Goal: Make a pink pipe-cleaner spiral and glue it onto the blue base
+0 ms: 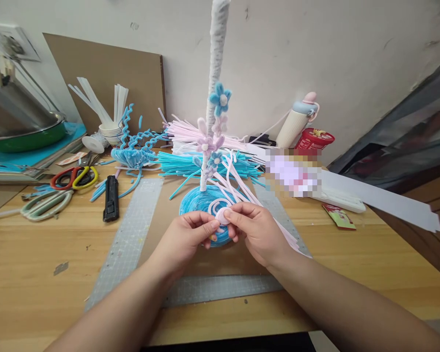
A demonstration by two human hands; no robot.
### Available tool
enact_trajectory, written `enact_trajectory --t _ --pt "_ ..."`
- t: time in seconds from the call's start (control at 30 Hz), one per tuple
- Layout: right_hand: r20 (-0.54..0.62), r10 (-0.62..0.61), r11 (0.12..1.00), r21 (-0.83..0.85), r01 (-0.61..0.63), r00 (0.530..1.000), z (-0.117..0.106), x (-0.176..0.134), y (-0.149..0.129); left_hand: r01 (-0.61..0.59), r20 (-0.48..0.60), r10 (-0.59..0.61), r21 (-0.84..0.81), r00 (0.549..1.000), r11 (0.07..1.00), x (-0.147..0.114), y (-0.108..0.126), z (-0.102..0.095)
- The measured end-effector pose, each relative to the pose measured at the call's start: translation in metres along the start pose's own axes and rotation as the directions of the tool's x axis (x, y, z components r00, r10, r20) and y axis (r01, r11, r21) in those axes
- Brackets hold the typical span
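Observation:
Between my two hands is a pale pink pipe cleaner, wound into a small flat coil with a loose loop at its upper left. My left hand pinches the coil's left edge with thumb and forefinger. On the right edge, the thumb and fingers of my right hand close on it too. Behind and below lies a round blue base of wound pipe cleaner, partly covered by my hands. A white wrapped stem rises upright from it, bearing a blue flower, a lilac flower and other small blooms.
Pink pipe cleaners trail past the base; a turquoise bundle lies behind. Scissors and a black cutter are at left, near a curly blue piece. A bottle and red tub stand back right.

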State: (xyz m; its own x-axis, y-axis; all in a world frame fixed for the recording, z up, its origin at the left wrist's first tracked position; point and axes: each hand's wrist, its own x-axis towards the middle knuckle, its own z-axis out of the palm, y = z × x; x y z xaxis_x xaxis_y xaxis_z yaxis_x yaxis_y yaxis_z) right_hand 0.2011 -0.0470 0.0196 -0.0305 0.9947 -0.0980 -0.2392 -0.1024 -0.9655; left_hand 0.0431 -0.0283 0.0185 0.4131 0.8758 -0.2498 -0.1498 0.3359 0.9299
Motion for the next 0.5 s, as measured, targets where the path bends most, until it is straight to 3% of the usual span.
enact_trajectory --t 0.5 --pt "-0.103 -0.062 0.998 -0.030 0.059 0.993 0.008 -0.005 0.018 -0.054 -0.187 0.047 -0.033 0.981 0.998 0.001 -0.009 0.010"
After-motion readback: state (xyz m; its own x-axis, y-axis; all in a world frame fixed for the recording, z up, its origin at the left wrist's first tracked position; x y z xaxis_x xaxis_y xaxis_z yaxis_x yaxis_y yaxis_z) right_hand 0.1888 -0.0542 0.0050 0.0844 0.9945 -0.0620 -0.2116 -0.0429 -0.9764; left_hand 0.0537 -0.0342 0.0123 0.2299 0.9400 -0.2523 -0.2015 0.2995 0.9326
